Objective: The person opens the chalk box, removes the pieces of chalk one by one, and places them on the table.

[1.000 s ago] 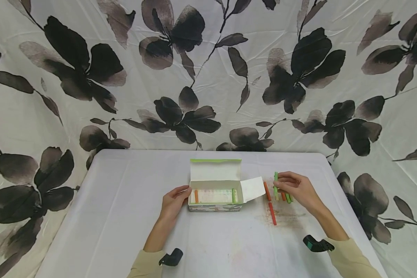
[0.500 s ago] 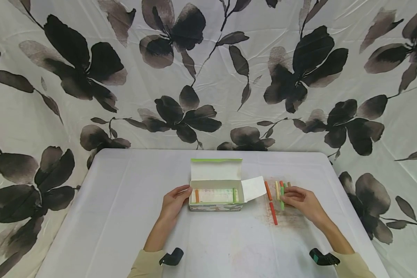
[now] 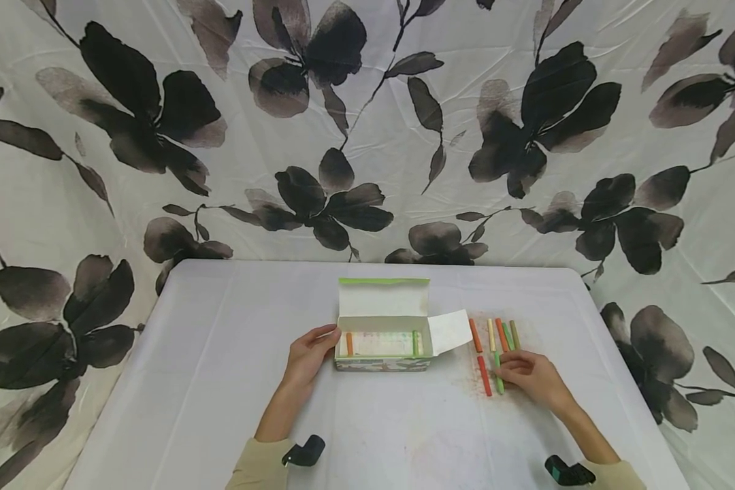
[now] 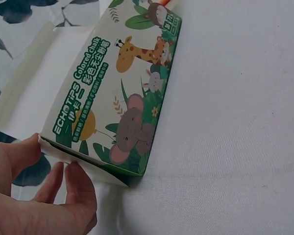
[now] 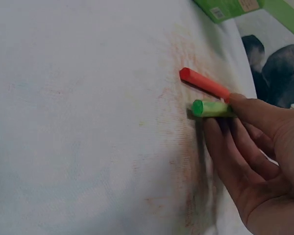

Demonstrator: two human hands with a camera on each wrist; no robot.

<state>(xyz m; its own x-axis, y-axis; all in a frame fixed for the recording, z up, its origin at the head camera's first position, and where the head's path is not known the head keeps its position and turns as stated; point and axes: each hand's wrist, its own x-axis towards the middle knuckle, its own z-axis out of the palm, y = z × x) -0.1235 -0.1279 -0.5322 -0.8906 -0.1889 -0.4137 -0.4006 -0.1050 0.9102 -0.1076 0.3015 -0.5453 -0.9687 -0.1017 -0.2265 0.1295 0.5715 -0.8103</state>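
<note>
An open colored chalk box (image 3: 382, 365) stands on the table, with an orange and a green stick showing inside. At its left end, my left hand (image 3: 306, 357) holds the box; in the left wrist view the thumb is at a corner of the box (image 4: 134, 98) and the fingertips are on its end flap. To the right, my right hand (image 3: 535, 378) pinches a green chalk (image 5: 213, 108) between thumb and fingers, low over the table. Just left of that chalk lies a red chalk (image 3: 484, 376), apart from it. The far end of the green chalk is hidden by the fingers in the right wrist view.
Beyond the right hand lie an orange chalk (image 3: 475, 335), a yellow chalk (image 3: 491, 335) and several more sticks in a row. The box's side flap (image 3: 450, 331) sticks out toward them. Chalk smudges mark the white cloth (image 3: 416, 435). A floral curtain (image 3: 318, 197) hangs behind.
The right hand has brought the green chalk down toward the near side, from beside the row to beside the red chalk. More of the row now shows. The left hand stays on the box.
</note>
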